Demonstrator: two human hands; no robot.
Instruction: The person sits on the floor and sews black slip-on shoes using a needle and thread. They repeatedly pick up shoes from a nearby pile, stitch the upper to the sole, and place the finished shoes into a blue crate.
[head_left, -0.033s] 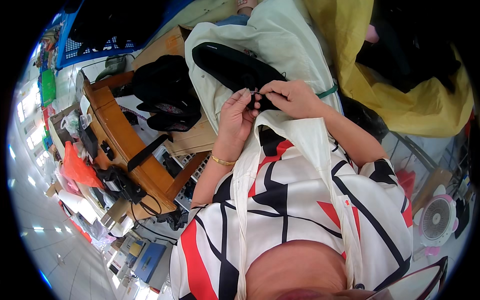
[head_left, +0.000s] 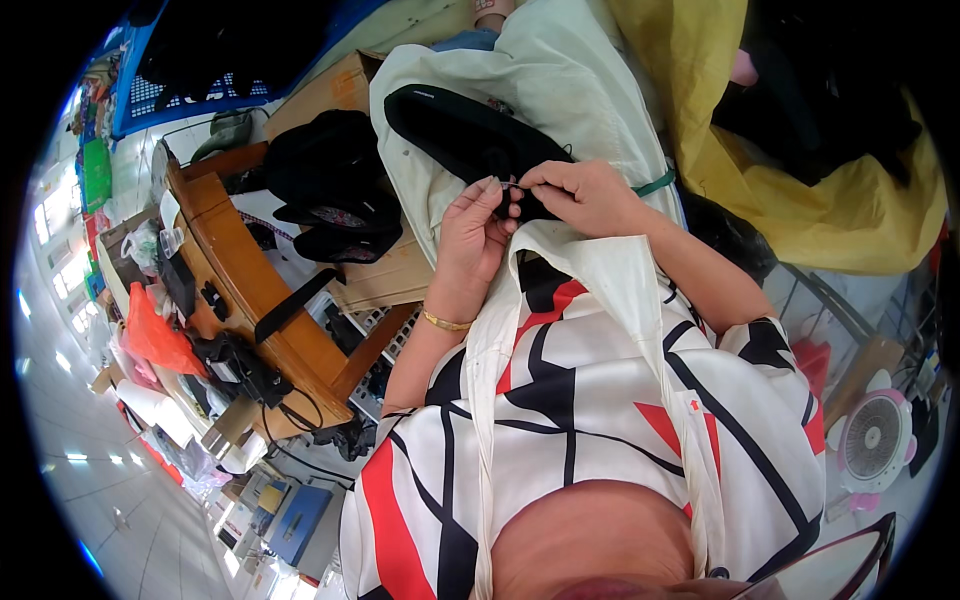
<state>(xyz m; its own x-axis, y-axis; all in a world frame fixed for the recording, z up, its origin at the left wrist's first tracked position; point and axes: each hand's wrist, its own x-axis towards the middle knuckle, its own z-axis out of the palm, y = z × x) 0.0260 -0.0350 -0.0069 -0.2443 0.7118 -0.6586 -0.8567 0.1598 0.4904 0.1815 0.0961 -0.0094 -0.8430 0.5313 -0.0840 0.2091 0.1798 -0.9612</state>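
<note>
My left hand point(head_left: 474, 226) has its thumb and forefinger pressed together on a thin strand point(head_left: 509, 184), and my right hand point(head_left: 585, 196) pinches its other end, the two sets of fingertips nearly meeting. The strand is too fine for me to tell whether it is thread or needle. Behind my fingers, from the centre toward 11 o'clock, a long black cloth piece point(head_left: 440, 128) lies on white cloth point(head_left: 585, 90). I cannot tell whether the strand joins it. At 9 o'clock are heaped black cloth things point(head_left: 325, 165); past them, between 8 and 9, a wooden table point(head_left: 245, 270). Yellow cloth point(head_left: 850, 240) spreads at 3 o'clock. Farther off, a red bag point(head_left: 160, 335) sits at 8 and a fan point(head_left: 874, 438) at 4.
</note>
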